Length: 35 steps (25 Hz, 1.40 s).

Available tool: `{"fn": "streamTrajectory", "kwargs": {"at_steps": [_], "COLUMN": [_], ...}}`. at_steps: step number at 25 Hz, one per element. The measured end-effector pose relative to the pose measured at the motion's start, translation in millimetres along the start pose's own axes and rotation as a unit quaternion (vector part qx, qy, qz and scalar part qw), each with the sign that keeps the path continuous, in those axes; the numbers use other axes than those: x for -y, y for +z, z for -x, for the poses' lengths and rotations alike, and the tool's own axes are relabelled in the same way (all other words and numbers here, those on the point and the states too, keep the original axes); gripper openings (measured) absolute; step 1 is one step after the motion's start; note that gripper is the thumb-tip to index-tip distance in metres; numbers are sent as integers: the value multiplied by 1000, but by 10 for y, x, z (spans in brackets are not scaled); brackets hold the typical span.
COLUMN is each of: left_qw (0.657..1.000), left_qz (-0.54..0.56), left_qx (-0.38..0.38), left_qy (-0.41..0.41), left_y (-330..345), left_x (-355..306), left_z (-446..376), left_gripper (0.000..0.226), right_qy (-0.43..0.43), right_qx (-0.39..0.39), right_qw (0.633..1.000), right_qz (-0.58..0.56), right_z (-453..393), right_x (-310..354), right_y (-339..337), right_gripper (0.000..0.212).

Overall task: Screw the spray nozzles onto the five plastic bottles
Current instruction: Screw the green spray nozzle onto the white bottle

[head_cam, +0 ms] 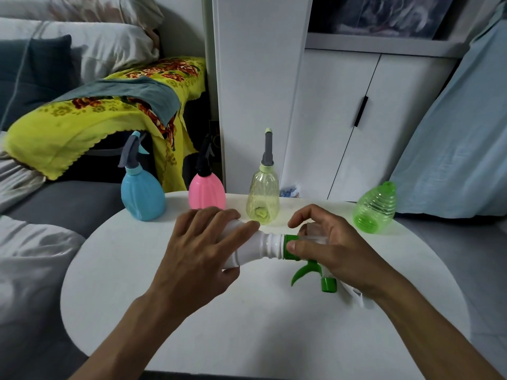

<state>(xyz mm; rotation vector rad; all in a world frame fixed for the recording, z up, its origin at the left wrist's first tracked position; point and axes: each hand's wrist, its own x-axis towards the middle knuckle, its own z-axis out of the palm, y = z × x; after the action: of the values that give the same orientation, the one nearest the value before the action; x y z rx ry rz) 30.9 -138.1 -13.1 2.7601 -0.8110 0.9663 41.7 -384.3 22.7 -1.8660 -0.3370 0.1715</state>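
My left hand (201,246) grips a white bottle (260,246) lying sideways over the round white table (247,319). My right hand (329,246) holds a green and white spray nozzle (310,266), its green collar at the bottle's threaded neck. At the back stand a blue bottle (142,193), a pink bottle (207,192) and a clear yellow bottle (262,197), each with a nozzle on top. A green ribbed bottle (375,208) lies tilted at the right with no nozzle on it.
A grey sofa (63,204) with a yellow flowered cloth (90,122) and pillows lies to the left. White cupboards (343,119) stand behind the table. A pale blue fabric (461,133) hangs at the right.
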Motion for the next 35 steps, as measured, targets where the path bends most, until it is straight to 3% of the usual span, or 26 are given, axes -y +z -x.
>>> {"fn": "streamTrajectory", "kwargs": {"at_steps": [4, 6, 8, 9, 10, 13, 17, 20, 22, 25, 31, 34, 35], "left_qw": [1000, 997, 971, 944, 914, 855, 848, 820, 772, 662, 572, 468, 457], "left_qz": [4, 63, 204, 285, 354, 460, 470, 507, 553, 624, 683, 752, 762], "left_qx": [17, 31, 51, 71, 96, 142, 140, 167, 239, 370, 396, 418, 412], "left_qy": [-2, -36, -113, -150, -173, -192, -201, -205, -202, -191, -221, -201, -204], "left_y": [-10, -38, -97, -129, -148, -146, -177, -193, -208, -227, -215, -216, -232], "left_x": [-8, -38, -104, -142, -177, -228, -273, -282, -288, -359, -339, -377, -389], "left_z": [-4, -27, -59, -76, -90, -99, -100, -93, -103, -117, -108, -65, -67], "left_gripper": [76, 73, 73, 73, 72, 67, 63, 60, 60, 59, 53, 59, 56], "right_qy": [30, 49, 21, -9, -42, -95, -85, -75, -54, -39, 9, -60, -62], "right_qx": [5, 27, 110, 151, 171, 85, -40, -38, 30, 120, 137, 206, 207], "right_qw": [1000, 982, 898, 859, 843, 881, 911, 904, 887, 880, 888, 839, 837], "right_qz": [-9, -182, -425, -489, -508, -455, -401, -418, -457, -457, -439, -500, -503], "right_z": [-12, -37, -30, -21, -25, -68, -116, -114, -72, -4, 18, 58, 61], "right_x": [18, 20, 74, 74, 48, -19, 6, 20, 29, 24, 61, 63, 87], "right_y": [-27, -95, -113, -82, -36, 136, 253, 253, 234, 262, 289, 314, 319], "right_gripper": [28, 38, 55, 62, 67, 60, 53, 63, 57, 45, 30, 16, 14]}}
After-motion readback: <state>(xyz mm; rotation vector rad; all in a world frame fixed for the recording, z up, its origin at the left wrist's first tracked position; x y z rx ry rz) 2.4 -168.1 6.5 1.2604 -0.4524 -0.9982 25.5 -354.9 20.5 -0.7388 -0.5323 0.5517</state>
